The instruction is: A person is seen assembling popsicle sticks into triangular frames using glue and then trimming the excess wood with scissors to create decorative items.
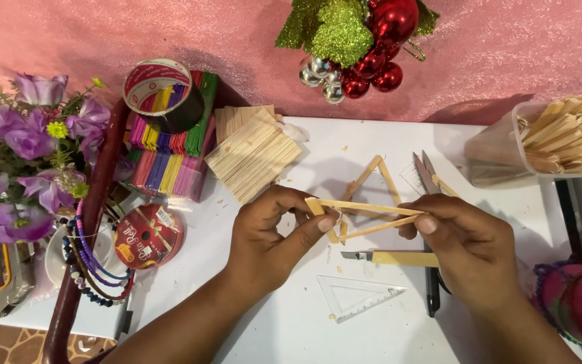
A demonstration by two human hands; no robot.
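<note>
Both hands are clamped on a small frame of plain wooden sticks (365,216) held just above the white table (291,323). Left hand (271,236) pinches the left end of the frame, thumb and fingertips closed at the corner where the sticks meet; right hand (469,246) pinches the right end, where two long sticks converge to a point. Long axis of those two sticks runs left-right between the hands, nearly level, slightly fanned open toward the left. Frame sits dead centre between the hands, so neither is nearer; each has one end. Behind it, flat on the table, a stick triangle (375,176) with apex pointing away from the person; can't tell if the held sticks touch it. Below the frame lies a utility knife (389,257) with a yellowish body, blade to the left, also lying left-right. Scissors (429,202) run front to back by the right hand, partly hidden by it. Clear set square (358,295) nearer the person. Farther left: stack of plain sticks (254,155), coloured sticks (166,158), roll of tape (163,93), red ribbon spool (148,236), purple flowers (21,148). Tub of sticks (554,138) at far right, red baubles (378,47) at top.
</note>
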